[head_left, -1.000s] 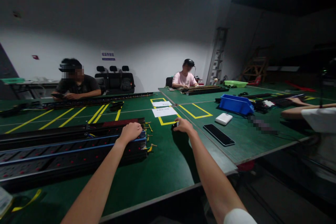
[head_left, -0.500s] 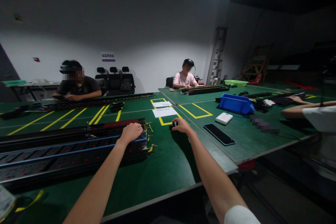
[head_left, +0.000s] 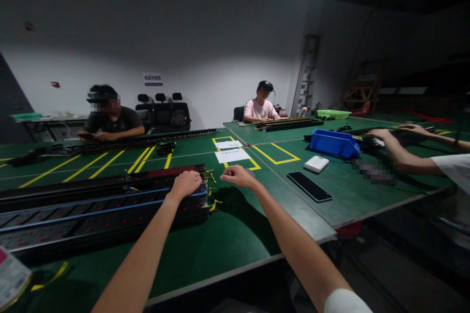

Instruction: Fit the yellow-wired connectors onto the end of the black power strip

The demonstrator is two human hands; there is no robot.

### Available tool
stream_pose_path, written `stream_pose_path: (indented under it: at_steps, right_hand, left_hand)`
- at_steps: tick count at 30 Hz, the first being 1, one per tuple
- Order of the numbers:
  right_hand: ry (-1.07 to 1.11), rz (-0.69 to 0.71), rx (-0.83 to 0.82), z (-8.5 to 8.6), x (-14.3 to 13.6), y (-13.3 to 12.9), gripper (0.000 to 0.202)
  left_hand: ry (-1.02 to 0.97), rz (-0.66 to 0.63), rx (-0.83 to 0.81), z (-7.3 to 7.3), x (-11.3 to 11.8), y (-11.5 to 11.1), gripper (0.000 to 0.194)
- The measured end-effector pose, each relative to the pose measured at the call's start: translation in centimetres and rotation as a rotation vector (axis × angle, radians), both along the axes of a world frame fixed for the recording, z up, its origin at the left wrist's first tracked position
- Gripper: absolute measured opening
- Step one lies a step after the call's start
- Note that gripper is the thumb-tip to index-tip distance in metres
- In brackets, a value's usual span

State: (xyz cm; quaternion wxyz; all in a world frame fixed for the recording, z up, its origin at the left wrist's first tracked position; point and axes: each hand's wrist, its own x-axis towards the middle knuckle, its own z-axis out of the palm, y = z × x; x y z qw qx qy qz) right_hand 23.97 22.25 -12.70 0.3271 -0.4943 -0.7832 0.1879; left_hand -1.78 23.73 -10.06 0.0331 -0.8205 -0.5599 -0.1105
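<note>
Touching the strips [head_left: 110, 205], the left hand [head_left: 186, 183] is laid loosely open; beside them, the right hand [head_left: 238, 175] is curled, contents unclear.

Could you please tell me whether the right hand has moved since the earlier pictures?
Yes: the right hand has moved left over the table, closer to the wired ends of the black bars, which have stayed put.

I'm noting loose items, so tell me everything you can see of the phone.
The phone is a slim slab with a smooth, glassy-looking black face and a pale rim. It lies flat, screen up and unlit, slanted on the green table, off to the right of your right hand. A white box-like item sits near it, apart; neither of your hands touches it.
</note>
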Motion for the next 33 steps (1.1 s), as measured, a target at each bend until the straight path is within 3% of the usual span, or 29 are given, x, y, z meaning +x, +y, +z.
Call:
stream_pose_path:
  at_steps: [2,5,10,21,24,26,29,31,33]
  right_hand:
    - [-0.031,0.231,-0.167,0.3,-1.6,-0.7,0.044]
    - [-0.074,0.432,-0.29,0.6,-3.1,-1.5,0.045]
    - [-0.101,0.472,-0.279,0.5,-4.1,-2.0,0.035]
    - [-0.025,0.325,-0.093,0.4,-6.2,-2.6,0.026]
    - [0.041,0.195,-0.027,0.8,-5.9,-2.5,0.029]
    - [-0.025,0.039,0.008,1.0,-5.2,-2.4,0.023]
    - [-0.315,-0.198,-0.006,1.0,-3.6,-2.3,0.009]
    - [-0.464,-0.273,-0.035,0.8,-2.7,-2.3,0.008]
    - [-0.468,-0.29,-0.032,0.8,-2.3,-2.3,0.013]
  left_hand:
    - [-0.001,0.004,0.0,0.0,0.0,0.1,0.033]
    - [-0.004,-0.004,0.001,-0.1,0.0,0.1,0.034]
    - [-0.006,0.002,0.005,0.0,0.0,0.0,0.033]
    - [-0.005,0.014,-0.015,0.2,0.1,-0.1,0.032]
    - [-0.001,0.019,-0.018,0.1,0.1,-0.1,0.032]
    - [0.002,0.021,-0.017,0.1,0.1,-0.1,0.032]
    - [0.004,0.013,-0.008,0.1,0.1,-0.1,0.033]
    - [0.002,0.004,-0.005,0.1,0.0,-0.1,0.033]
    - [0.001,0.003,-0.007,0.0,0.0,-0.1,0.033]
